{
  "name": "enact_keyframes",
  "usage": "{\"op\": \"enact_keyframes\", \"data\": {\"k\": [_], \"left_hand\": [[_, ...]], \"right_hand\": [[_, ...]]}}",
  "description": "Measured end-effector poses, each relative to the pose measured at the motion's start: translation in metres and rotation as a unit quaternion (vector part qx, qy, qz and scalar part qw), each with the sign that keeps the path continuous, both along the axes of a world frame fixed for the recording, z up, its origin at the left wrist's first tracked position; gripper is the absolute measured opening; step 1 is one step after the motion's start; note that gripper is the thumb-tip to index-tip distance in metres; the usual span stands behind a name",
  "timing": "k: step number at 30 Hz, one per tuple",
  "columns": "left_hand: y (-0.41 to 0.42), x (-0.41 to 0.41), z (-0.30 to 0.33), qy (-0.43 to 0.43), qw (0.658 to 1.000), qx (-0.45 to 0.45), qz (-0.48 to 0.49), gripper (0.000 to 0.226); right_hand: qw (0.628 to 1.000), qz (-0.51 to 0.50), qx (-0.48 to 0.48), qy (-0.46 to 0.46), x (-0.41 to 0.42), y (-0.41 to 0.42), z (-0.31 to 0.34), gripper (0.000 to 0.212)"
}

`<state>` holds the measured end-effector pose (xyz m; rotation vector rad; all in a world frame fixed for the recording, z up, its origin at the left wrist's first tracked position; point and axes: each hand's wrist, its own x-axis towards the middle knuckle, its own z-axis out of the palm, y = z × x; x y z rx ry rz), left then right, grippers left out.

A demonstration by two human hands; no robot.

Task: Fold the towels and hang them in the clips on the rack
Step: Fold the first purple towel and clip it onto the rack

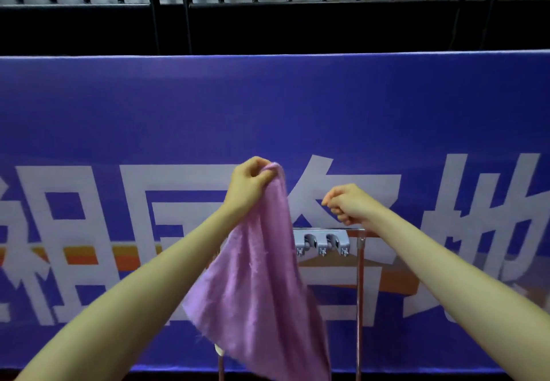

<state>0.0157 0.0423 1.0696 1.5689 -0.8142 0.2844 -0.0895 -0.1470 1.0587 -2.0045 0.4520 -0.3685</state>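
Purple towel hangs mid-air at frame centre, pinched at its top corner and draping loose toward 6 o'clock; unfolded, bunched, lower edge ragged and running out of frame. Left hand holds that corner, fingers clamped on the cloth at the towel's 12 o'clock. Right hand sits at 3 o'clock of the left, apart from the towel, fingers curled together and empty, thumb and forefinger nearly meeting. Just below the right hand, at its 7 o'clock, is the grey clip bar on the rack; three clips visible, none holding cloth, the bar's left end hidden behind the towel. Blue banner with large white characters fills the background. Judgement: step in hand is the fold, barely begun. Next move calls for the right hand to catch a second corner, bring the edges together, then present a folded edge to a clip.
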Motion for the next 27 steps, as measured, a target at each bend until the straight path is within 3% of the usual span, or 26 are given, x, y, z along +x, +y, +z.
{"op": "enact_keyframes", "data": {"k": [3, 6, 10, 13, 21, 27], "left_hand": [[-0.005, -0.003, 0.002, -0.037, 0.993, 0.111, -0.025, 0.009], [-0.008, -0.005, 0.004, -0.052, 0.987, 0.149, 0.000, 0.015], [-0.005, -0.009, 0.008, -0.084, 0.977, 0.194, -0.021, 0.012], [-0.003, -0.012, 0.008, -0.101, 0.971, 0.212, -0.034, 0.012], [0.002, -0.015, 0.004, -0.080, 0.972, 0.215, -0.052, 0.012], [0.013, -0.014, -0.030, 0.024, 0.979, 0.179, -0.092, 0.029]], "right_hand": [[0.998, 0.031, 0.020, -0.043, -0.002, 0.005, 0.005, 0.023], [0.990, 0.040, 0.038, -0.131, -0.002, 0.017, 0.008, 0.022], [0.973, 0.083, 0.016, -0.215, -0.006, 0.032, 0.011, 0.004], [0.968, 0.107, -0.033, -0.224, -0.005, 0.037, 0.012, 0.012], [0.966, 0.083, -0.122, -0.213, 0.005, 0.039, 0.012, 0.008], [0.973, 0.026, -0.125, -0.190, 0.010, 0.037, 0.013, 0.017]]}}
